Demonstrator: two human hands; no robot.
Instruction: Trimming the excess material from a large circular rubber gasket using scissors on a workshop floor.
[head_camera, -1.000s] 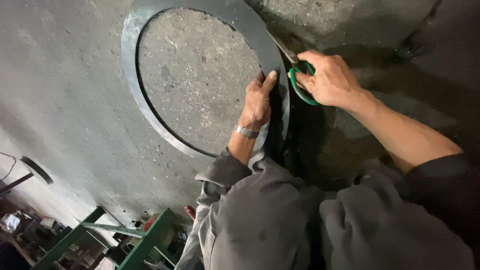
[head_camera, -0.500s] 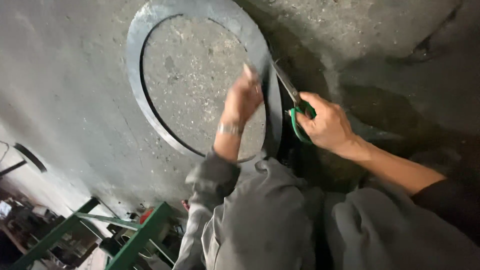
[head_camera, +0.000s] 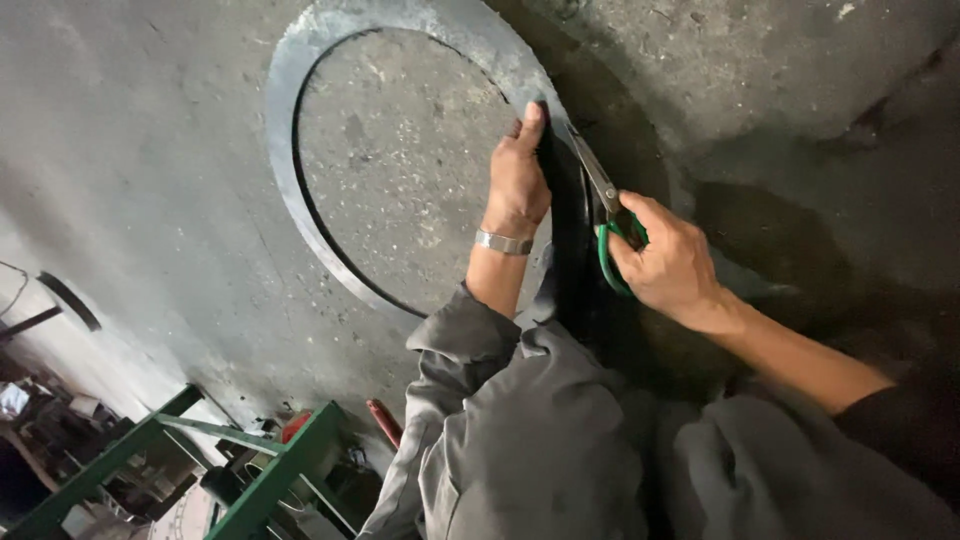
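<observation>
A large flat dark ring of sheet material lies on the rough concrete floor. My left hand, a metal band on its wrist, presses down on the ring's right-hand band, fingers pointing away from me. My right hand grips green-handled scissors; the blades point along the ring's outer edge right beside my left fingertips. The ring's near-right part is hidden under my hands and grey-trousered knees.
A green metal frame stands at the lower left with clutter and a red-handled tool beside it. A dark curved offcut lies at the far left. Deep shadow covers the floor to the right.
My left hand has slid further up along the ring's right band. My right hand and the scissors have followed, moving forward along the outer edge. The view has shifted slightly.
</observation>
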